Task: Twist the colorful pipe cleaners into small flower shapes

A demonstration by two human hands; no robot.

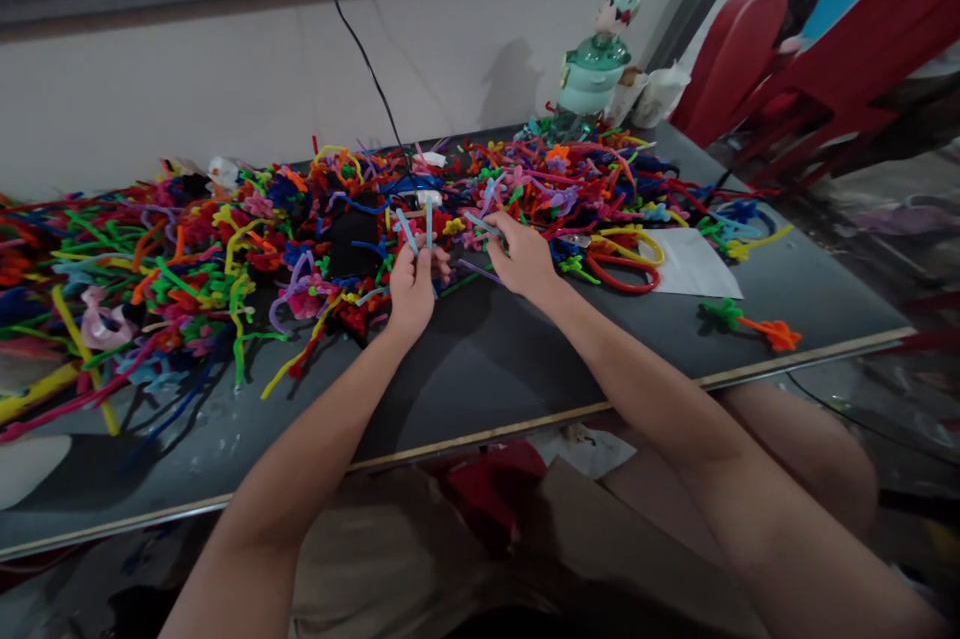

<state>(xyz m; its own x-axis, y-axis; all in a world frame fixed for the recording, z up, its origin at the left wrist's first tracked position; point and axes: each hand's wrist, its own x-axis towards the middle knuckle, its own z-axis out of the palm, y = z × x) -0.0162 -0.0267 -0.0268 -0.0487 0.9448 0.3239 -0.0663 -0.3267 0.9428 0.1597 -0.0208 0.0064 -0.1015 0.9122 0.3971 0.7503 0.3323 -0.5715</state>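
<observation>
Over the near edge of a heap of pipe cleaners, my left hand (412, 289) is closed around light blue pipe cleaner pieces (407, 231), with two ends sticking up above the fingers. To its right, my right hand (523, 261) pinches another light blue pipe cleaner (480, 222), which points up and to the left. The hands are a short way apart. A thin purple pipe cleaner (480, 271) lies below the right fingers; I cannot tell whether they touch it. The lower ends of the left hand's pieces are hidden by the fingers.
A multicoloured pipe cleaner heap (187, 249) covers the table's back. Yellow and red loops (624, 274), perhaps scissor handles, lie beside white paper (701, 262). An orange and green pipe cleaner flower (776, 334) lies farther right. A green bottle (592, 79) stands by the wall.
</observation>
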